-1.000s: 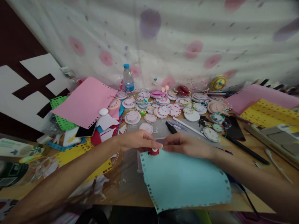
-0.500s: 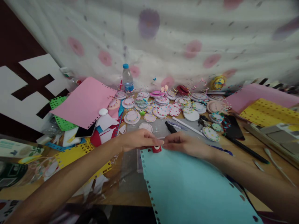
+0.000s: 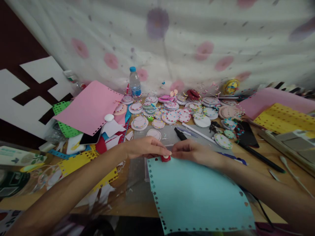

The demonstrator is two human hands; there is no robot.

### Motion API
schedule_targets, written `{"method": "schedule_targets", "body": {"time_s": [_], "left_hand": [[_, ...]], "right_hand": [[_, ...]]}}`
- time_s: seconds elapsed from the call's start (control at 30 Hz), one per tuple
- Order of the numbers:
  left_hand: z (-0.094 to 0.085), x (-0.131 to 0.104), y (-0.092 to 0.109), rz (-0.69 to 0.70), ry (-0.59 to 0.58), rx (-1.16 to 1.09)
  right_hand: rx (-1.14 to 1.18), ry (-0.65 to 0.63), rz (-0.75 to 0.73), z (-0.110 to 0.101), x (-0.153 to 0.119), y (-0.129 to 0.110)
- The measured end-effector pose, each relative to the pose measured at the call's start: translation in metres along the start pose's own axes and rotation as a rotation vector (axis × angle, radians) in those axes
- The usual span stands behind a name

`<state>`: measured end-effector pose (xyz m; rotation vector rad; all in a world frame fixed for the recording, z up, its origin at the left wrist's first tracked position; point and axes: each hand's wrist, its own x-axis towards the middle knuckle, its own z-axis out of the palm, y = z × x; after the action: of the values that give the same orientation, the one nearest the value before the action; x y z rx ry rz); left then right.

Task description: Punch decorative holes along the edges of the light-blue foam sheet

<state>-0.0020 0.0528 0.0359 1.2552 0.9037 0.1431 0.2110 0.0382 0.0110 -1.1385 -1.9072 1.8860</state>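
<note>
A light blue sheet of paper (image 3: 197, 193) with small shapes punched along its edges hangs over the front of the desk. At its top edge, near the left corner, sits a small red craft punch (image 3: 165, 158). My left hand (image 3: 150, 147) is closed on this punch, with the thumb pressed on its top. My right hand (image 3: 192, 150) pinches the sheet's top edge just right of the punch, its fingertips close to the left thumb. The fingers partly cover the punch. A grey cutting mat (image 3: 137, 183) lies under the hands.
Behind the hands stand many decorated round paper pieces (image 3: 140, 123) and a water bottle (image 3: 134, 82). Pink paper (image 3: 88, 106), yellow punched paper (image 3: 76, 167) and scraps lie left. A black pen (image 3: 261, 158), a cable (image 3: 294, 172) and more yellow paper (image 3: 285, 118) are on the right.
The blue sheet's lower right part has swung up and left, so its punched bottom edge now shows. Both hands stay nearly in place; the left thumb appears pressed lower over the punch.
</note>
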Motion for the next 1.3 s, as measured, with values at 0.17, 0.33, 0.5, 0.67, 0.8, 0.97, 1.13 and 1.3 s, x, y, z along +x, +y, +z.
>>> {"method": "schedule_targets", "body": {"time_s": [0.17, 0.33, 0.5, 0.67, 0.8, 0.97, 1.13, 1.3], "left_hand": [[-0.003, 0.003, 0.0, -0.064, -0.054, -0.049], [-0.005, 0.004, -0.003, -0.064, -0.057, -0.052], [-0.005, 0.001, -0.004, -0.021, -0.031, -0.085], [-0.001, 0.0, -0.001, -0.005, 0.003, -0.028], [-0.002, 0.003, -0.003, 0.008, -0.01, -0.007], [-0.005, 0.007, -0.006, -0.018, -0.057, 0.026], [-0.004, 0.007, -0.003, -0.024, -0.092, 0.046], [-0.002, 0.013, -0.006, -0.011, -0.143, 0.199]], "right_hand": [[0.024, -0.016, 0.008, 0.001, 0.0, -0.001], [0.022, 0.008, 0.0, 0.002, 0.0, 0.001], [0.008, 0.039, 0.001, 0.001, 0.001, 0.002], [0.044, 0.034, 0.005, 0.004, 0.002, -0.002], [0.033, 0.045, -0.002, 0.004, 0.002, 0.0], [0.006, 0.032, -0.012, 0.002, 0.002, 0.006], [-0.012, 0.024, -0.016, 0.004, 0.004, 0.009], [-0.038, 0.037, -0.008, 0.006, 0.007, 0.014]]}}
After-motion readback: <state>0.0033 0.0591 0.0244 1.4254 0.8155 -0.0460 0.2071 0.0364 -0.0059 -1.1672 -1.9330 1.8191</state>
